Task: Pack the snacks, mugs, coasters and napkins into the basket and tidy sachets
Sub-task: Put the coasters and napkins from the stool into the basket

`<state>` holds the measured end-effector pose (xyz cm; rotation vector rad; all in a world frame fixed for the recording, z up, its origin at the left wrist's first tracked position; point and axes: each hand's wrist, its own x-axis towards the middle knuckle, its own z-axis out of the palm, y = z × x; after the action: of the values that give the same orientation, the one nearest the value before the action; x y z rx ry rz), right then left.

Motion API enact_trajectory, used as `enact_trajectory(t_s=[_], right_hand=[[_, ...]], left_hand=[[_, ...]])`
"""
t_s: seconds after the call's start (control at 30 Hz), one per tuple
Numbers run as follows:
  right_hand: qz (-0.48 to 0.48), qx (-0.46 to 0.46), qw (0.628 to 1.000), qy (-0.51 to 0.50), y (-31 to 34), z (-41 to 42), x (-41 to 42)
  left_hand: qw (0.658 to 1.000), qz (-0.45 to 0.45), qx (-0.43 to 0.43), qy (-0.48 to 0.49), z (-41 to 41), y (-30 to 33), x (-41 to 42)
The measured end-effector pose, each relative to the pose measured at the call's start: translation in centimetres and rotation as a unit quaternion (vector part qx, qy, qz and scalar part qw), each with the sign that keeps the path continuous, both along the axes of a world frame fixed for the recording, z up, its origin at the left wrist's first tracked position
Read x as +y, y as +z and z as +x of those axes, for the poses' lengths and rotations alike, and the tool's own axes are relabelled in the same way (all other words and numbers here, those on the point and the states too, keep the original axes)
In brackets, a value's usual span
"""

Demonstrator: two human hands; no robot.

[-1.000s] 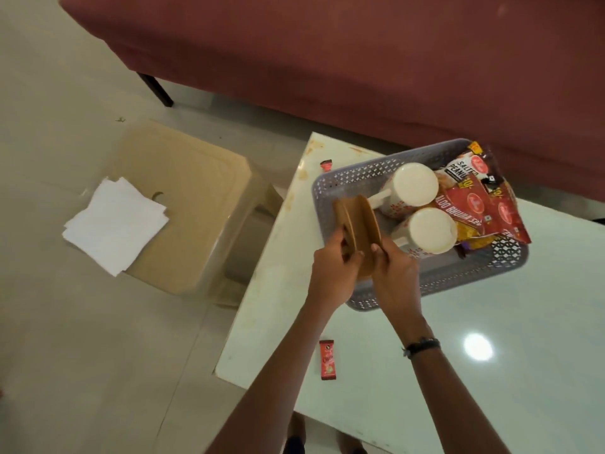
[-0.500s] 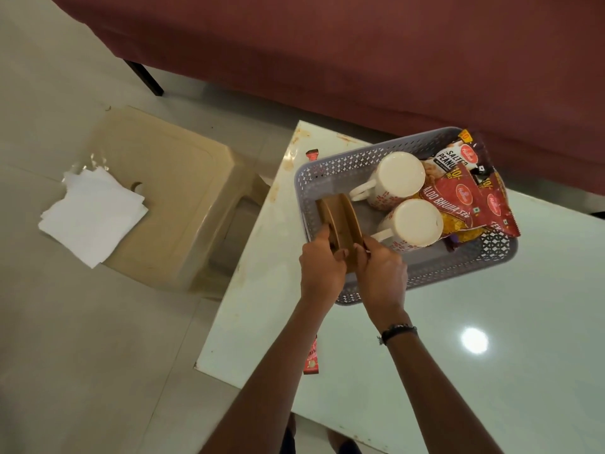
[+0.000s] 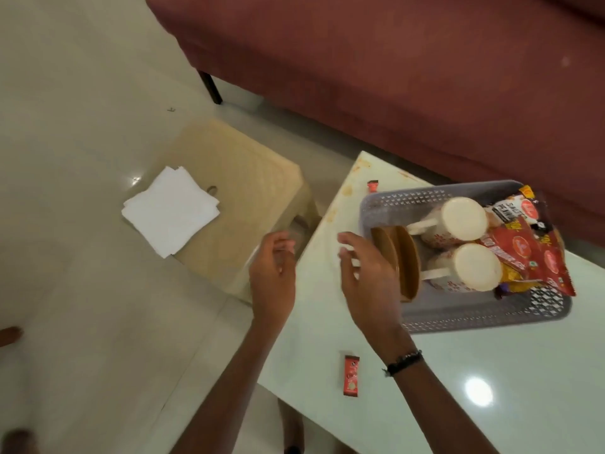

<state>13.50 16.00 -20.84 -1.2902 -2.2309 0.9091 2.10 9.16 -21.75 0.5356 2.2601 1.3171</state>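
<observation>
On the pale table (image 3: 491, 371), grey basket (image 3: 458, 317) with coasters (image 3: 406, 260), mugs (image 3: 461, 221), snack packets (image 3: 537, 257), left hand (image 3: 273, 276) and right hand (image 3: 370, 280) loose-fingered, holding nothing, napkins (image 3: 170, 209) on beige stool (image 3: 248, 178), red sachet (image 3: 351, 376) near table edge

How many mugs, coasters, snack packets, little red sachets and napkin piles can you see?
Mugs: 2
Coasters: on edge in the basket, overlapping, count unclear
Snack packets: overlapping, count unclear
Red sachets: 2
Napkin piles: 1
Total I can count: 5
</observation>
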Motion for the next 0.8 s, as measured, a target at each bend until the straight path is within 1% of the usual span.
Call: enact_trajectory(t_s=[0.07, 0.2, 0.33, 0.47, 0.53, 0.6, 0.67, 0.8], right_hand=[[-0.016, 0.002, 0.998, 0.067, 0.0, -4.2, -0.9], [0.012, -0.001, 0.981, 0.195, -0.6, -12.7, -2.5], [0.016, -0.025, 0.963, 0.268, -2.5, -20.2, -3.7], [0.042, -0.084, 0.938, 0.335, -5.4, -25.3, -3.8], [0.055, -0.125, 0.927, 0.349, -6.9, -26.8, -3.7], [0.055, -0.156, 0.926, 0.338, -8.0, -27.5, -3.6], [0.050, -0.167, 0.933, 0.314, -8.7, -27.8, -3.9], [0.038, -0.180, 0.939, 0.290, -8.9, -28.2, -4.5]], left_hand=[[0.999, -0.005, 0.027, 0.038, -3.2, -0.3, -1.7], [0.993, -0.033, 0.063, 0.096, -9.4, -1.5, -4.7], [0.979, -0.102, 0.135, 0.114, -14.6, -3.3, -6.8], [0.967, -0.172, 0.133, 0.137, -18.5, -4.9, -7.9], [0.966, -0.185, 0.125, 0.131, -19.8, -5.7, -8.1], [0.969, -0.187, 0.097, 0.133, -20.8, -6.2, -8.1], [0.970, -0.189, 0.066, 0.141, -21.5, -6.5, -7.9], [0.967, -0.184, 0.054, 0.169, -22.5, -6.7, -7.6]])
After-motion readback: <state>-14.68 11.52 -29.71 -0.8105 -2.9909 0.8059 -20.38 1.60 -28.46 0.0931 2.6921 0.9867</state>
